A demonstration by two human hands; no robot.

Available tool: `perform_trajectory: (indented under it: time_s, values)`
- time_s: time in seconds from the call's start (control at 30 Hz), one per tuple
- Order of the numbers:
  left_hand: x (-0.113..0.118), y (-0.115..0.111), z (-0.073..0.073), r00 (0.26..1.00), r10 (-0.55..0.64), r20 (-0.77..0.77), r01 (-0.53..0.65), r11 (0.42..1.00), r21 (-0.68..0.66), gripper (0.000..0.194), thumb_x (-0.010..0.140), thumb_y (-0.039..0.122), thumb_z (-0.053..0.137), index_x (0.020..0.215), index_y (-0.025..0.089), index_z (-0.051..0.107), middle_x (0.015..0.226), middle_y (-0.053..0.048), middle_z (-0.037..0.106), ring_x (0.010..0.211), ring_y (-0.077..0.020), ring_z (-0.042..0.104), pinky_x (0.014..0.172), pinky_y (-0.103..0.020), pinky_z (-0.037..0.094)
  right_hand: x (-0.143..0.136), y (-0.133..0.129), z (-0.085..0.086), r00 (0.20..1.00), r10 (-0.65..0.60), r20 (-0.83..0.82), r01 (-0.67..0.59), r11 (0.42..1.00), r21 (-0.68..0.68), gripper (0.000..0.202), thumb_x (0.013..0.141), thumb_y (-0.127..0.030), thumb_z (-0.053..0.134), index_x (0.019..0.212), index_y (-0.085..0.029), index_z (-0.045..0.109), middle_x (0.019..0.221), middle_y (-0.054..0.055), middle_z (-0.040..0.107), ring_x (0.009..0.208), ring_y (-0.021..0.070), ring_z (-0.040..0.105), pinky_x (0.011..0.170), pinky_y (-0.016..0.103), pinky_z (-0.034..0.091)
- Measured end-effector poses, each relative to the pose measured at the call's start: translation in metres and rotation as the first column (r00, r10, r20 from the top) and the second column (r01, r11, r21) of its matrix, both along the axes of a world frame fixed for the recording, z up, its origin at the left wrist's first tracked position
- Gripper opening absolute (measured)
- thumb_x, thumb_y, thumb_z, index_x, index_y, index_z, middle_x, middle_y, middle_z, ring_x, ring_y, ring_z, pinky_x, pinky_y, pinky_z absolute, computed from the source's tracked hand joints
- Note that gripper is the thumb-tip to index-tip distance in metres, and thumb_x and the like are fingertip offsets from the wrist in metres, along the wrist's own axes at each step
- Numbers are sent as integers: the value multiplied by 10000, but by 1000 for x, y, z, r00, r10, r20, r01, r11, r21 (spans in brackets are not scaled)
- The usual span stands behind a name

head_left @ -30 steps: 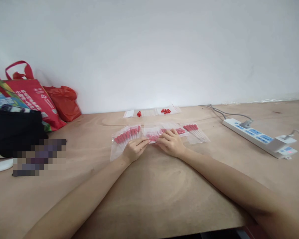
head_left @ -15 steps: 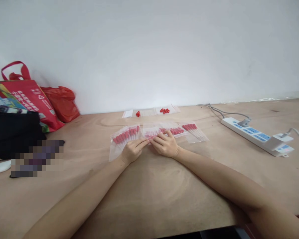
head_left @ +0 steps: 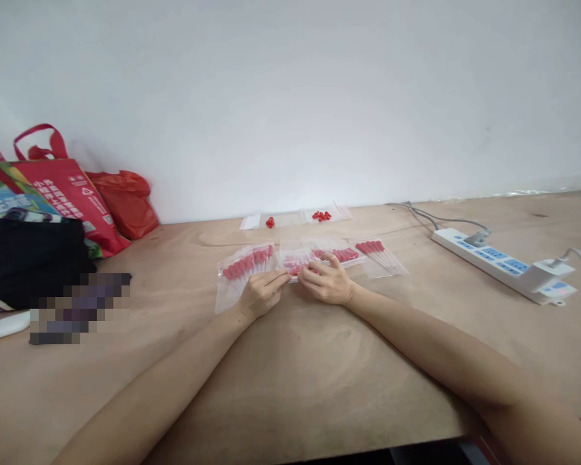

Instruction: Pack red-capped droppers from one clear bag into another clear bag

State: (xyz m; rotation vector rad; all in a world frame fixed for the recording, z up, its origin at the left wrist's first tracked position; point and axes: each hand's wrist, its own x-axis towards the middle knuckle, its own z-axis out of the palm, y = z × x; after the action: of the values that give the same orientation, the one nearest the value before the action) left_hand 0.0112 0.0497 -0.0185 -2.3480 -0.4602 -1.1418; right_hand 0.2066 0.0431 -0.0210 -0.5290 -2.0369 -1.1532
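On the table [head_left: 290, 387], the fingers of our left hand [head_left: 263, 292] pinch the near edge of a clear bag [head_left: 294, 265] of red-tipped sticks [head_left: 296, 270], beside similar bags [head_left: 244, 265]; our right hand [head_left: 327, 282] curls against it, whether pinching we cannot tell.

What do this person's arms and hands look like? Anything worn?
The left forearm and right forearm are bare, showing no sleeve, watch or bracelet. The left hand and right hand are ungloved, with no ring visible.

Forearms [head_left: 174, 381] angled inward, hands [head_left: 326, 282] close, fingers [head_left: 274, 279] bent
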Motion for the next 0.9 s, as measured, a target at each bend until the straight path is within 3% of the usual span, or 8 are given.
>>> perform_trajectory:
  time_s: [0.23, 0.57, 0.7, 0.77, 0.9]
  values:
    - [2, 0, 3, 996, -3, 89, 5, 1000, -22, 189, 758, 35, 446, 826, 154, 576, 787, -42, 666, 711, -112, 636, 637, -197, 530, 24, 2, -1, 998, -65, -27, 64, 998, -17, 118, 819, -132, 457, 791, -180, 561, 707, -20, 572, 683, 85, 468, 795, 317, 249]
    - [1, 0, 1, 994, 0, 108, 10, 995, -94, 190, 763, 44, 439, 820, 158, 580, 803, -42, 661, 727, -109, 631, 632, -195, 526, 40, 3, -1, 990, -122, -75, 117, 991, -69, 196, 825, -130, 454, 648, -170, 530, 592, -31, 540, 617, 78, 467, 785, 312, 251]
    - [0, -1, 2, 990, 9, 140, 12, 989, -145, 174, 786, 68, 440, 814, 168, 580, 800, -33, 657, 722, -98, 626, 651, -191, 524, 44, 7, -2, 987, -119, -108, 97, 977, -191, 227, 848, -189, 443, 641, -174, 536, 594, -14, 554, 600, 87, 482, 723, 298, 293]
    - [-1, -1, 2, 986, 25, 163, 5, 983, -182, 162, 799, 88, 440, 807, 168, 581, 795, -31, 653, 725, -97, 623, 663, -193, 522, 41, 9, -3, 988, -66, -141, 15, 941, -338, 178, 853, -244, 442, 749, -174, 569, 720, 19, 598, 647, 99, 515, 679, 275, 337]
    - [-1, 0, 2, 982, 34, 184, 12, 971, -240, 141, 821, 126, 438, 793, 166, 571, 778, -30, 643, 728, -99, 615, 674, -198, 515, 29, 13, -6, 949, 93, -302, -262, 767, -585, 221, 847, -286, 440, 983, -166, 567, 973, 81, 588, 837, 124, 558, 684, 247, 437]
